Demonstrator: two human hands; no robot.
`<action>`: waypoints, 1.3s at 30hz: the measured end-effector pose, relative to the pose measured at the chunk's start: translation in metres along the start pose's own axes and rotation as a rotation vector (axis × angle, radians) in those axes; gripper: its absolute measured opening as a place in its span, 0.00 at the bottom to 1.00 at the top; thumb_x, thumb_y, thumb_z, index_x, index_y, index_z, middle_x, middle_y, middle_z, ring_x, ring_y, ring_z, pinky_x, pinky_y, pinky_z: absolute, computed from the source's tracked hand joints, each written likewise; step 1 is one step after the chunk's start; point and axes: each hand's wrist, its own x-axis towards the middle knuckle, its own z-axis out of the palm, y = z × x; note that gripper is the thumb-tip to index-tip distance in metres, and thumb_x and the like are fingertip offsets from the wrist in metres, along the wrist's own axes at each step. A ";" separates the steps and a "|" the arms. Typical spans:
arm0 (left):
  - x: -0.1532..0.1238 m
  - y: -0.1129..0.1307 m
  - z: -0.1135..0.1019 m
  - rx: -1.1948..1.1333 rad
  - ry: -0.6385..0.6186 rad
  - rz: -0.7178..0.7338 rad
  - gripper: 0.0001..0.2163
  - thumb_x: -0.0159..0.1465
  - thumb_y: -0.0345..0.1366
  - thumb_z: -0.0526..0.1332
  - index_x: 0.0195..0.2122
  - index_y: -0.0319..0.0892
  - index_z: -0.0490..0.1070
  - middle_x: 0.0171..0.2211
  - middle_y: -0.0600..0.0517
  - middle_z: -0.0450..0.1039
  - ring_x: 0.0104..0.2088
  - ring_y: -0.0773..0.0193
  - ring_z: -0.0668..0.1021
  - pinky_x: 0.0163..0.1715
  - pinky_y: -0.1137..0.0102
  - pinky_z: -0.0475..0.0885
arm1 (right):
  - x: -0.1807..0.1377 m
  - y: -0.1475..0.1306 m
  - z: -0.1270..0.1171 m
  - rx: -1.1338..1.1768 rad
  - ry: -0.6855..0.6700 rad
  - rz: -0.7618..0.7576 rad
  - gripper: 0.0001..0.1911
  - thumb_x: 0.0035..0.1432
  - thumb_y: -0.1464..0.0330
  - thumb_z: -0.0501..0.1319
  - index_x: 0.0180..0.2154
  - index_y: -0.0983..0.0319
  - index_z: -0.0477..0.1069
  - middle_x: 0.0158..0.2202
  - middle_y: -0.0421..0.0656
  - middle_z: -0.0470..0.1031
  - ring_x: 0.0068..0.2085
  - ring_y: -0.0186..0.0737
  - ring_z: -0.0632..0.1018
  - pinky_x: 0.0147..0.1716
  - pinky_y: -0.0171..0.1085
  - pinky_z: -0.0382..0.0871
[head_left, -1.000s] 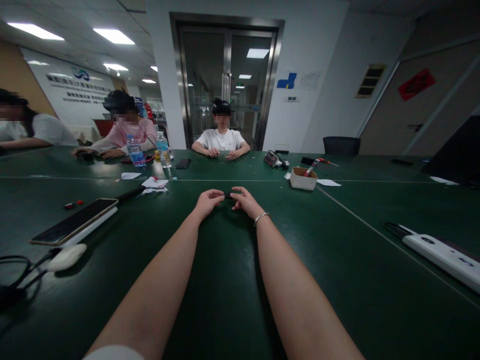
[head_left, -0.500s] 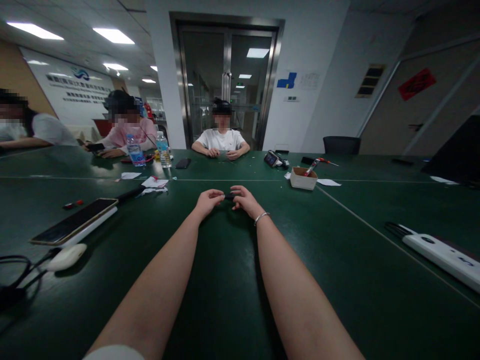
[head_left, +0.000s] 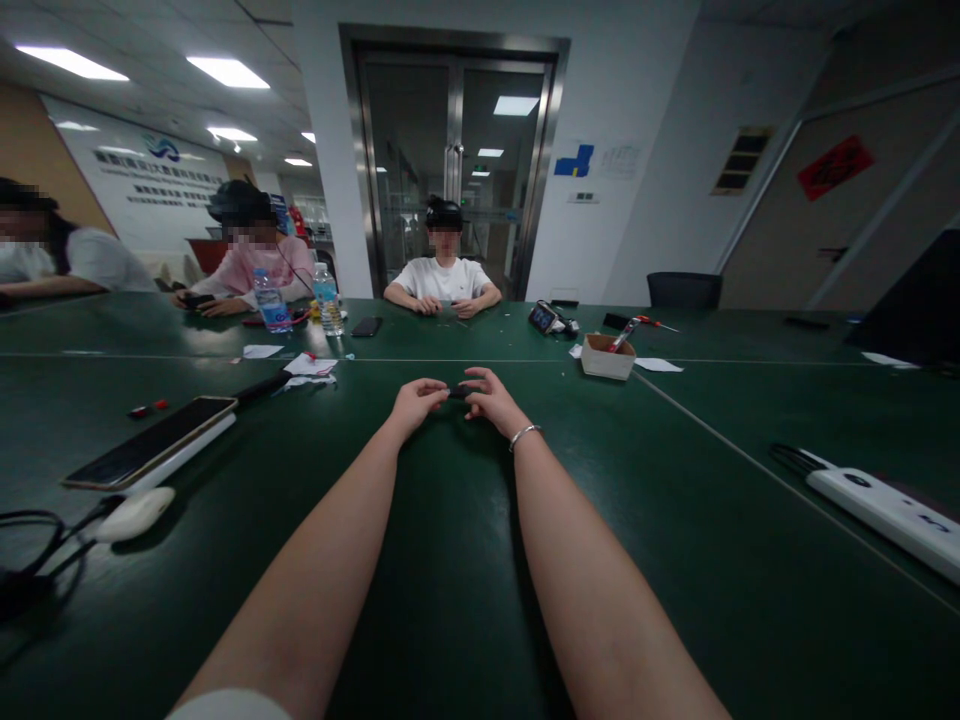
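Observation:
Both my arms stretch out over the dark green table (head_left: 450, 560). My left hand (head_left: 415, 402) and my right hand (head_left: 491, 397) meet at the table's middle, fingers curled and pinched on a small black object (head_left: 459, 391) held between them. What the object is I cannot make out. A thin silver bracelet (head_left: 523, 433) circles my right wrist.
A phone (head_left: 146, 440) on a white slab and a white mouse (head_left: 133, 513) lie left. A white power strip (head_left: 885, 508) lies right. A small cardboard box (head_left: 607, 355), two water bottles (head_left: 327, 298) and paper scraps (head_left: 309, 366) sit farther off. Three people sit across the table.
My hands have barely shifted, the fingers working slightly on the small black object. The person in pink at the far left moved their hands.

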 end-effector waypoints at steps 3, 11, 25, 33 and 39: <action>0.000 0.000 0.000 0.001 0.001 0.000 0.16 0.43 0.37 0.69 0.33 0.37 0.73 0.29 0.49 0.74 0.32 0.64 0.76 0.33 0.69 0.70 | 0.000 0.000 0.000 0.002 0.013 0.031 0.20 0.50 0.71 0.61 0.45 0.58 0.62 0.32 0.37 0.70 0.16 0.23 0.69 0.18 0.30 0.72; 0.000 -0.001 0.000 -0.011 0.008 0.006 0.16 0.42 0.37 0.69 0.33 0.38 0.73 0.29 0.49 0.75 0.32 0.64 0.76 0.34 0.68 0.70 | -0.001 -0.003 0.002 -0.007 0.025 0.044 0.15 0.53 0.70 0.60 0.43 0.61 0.63 0.28 0.37 0.70 0.15 0.23 0.67 0.16 0.28 0.71; -0.002 0.000 0.001 -0.036 0.013 -0.008 0.14 0.44 0.35 0.69 0.32 0.37 0.73 0.28 0.50 0.74 0.31 0.66 0.76 0.35 0.69 0.69 | 0.000 0.000 0.000 0.016 0.004 0.021 0.16 0.51 0.73 0.61 0.44 0.61 0.64 0.27 0.36 0.71 0.15 0.24 0.68 0.18 0.30 0.72; 0.000 0.001 0.001 -0.054 0.016 -0.016 0.13 0.44 0.35 0.68 0.32 0.37 0.73 0.27 0.50 0.74 0.30 0.66 0.76 0.34 0.70 0.70 | 0.002 0.002 -0.001 0.029 0.002 0.013 0.15 0.51 0.71 0.60 0.43 0.61 0.65 0.28 0.37 0.71 0.15 0.23 0.68 0.18 0.31 0.73; 0.003 -0.003 0.000 -0.064 0.026 -0.013 0.14 0.44 0.35 0.69 0.32 0.37 0.73 0.27 0.50 0.74 0.30 0.66 0.76 0.34 0.69 0.70 | 0.001 0.001 -0.001 0.010 -0.014 0.001 0.17 0.49 0.75 0.60 0.42 0.60 0.65 0.32 0.37 0.71 0.15 0.22 0.67 0.19 0.31 0.74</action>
